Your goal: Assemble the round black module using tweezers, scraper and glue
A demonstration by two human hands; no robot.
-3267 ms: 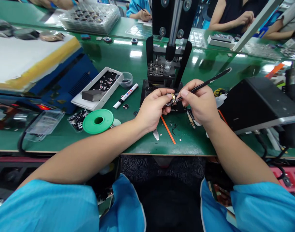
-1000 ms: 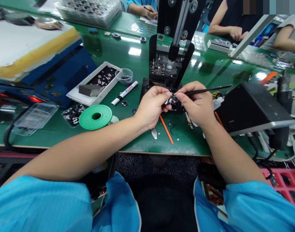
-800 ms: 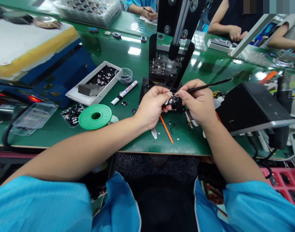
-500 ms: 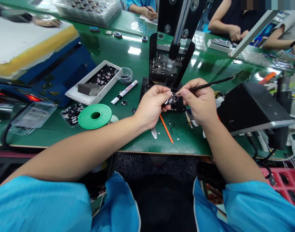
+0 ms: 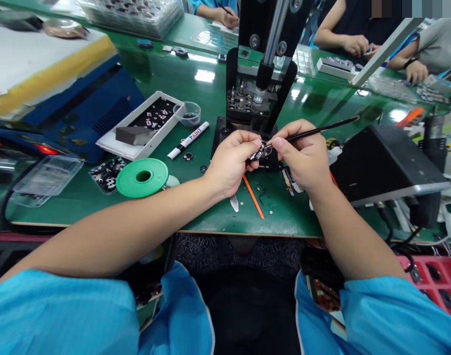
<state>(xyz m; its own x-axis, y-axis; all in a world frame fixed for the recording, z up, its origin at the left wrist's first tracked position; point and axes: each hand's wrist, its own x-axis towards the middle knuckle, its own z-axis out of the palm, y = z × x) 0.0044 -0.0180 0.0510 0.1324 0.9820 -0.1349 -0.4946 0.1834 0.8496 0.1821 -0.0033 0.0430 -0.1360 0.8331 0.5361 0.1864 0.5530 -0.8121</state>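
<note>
Fingers of the left hand are pinching closed on one small metal part; the right hand is pinching one thin black tool, its tip at the part. The part is sitting between the hands. On the green table, one black press is standing, one green spool and one marker are lying, one orange stick is slanting, and two small dark rings are resting.

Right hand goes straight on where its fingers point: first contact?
Likely the small shiny part in the left hand; the slim black tool in the right hand leads. Exact depth is unclear.
</note>
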